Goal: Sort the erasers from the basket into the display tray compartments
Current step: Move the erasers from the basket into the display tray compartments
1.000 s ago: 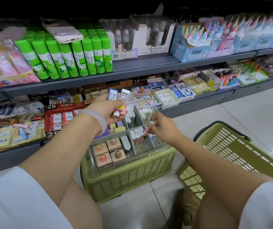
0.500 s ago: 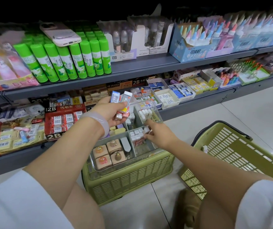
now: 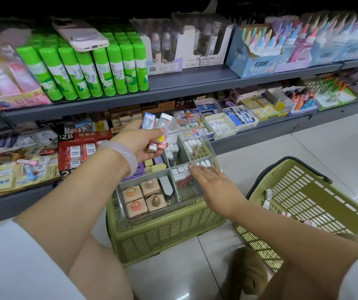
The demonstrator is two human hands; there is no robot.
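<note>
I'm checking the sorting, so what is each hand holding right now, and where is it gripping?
The left hand grips a bunch of erasers around their lower halves. The right hand holds nothing, fingers straight over the display tray.

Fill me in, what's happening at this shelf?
A person is sorting erasers into a clear display tray that sits on an upturned green basket. The left hand grips a bunch of sleeved erasers above the tray. The right hand, fingers flat, rests over the white erasers in a right compartment.

Tray on left basket
</note>
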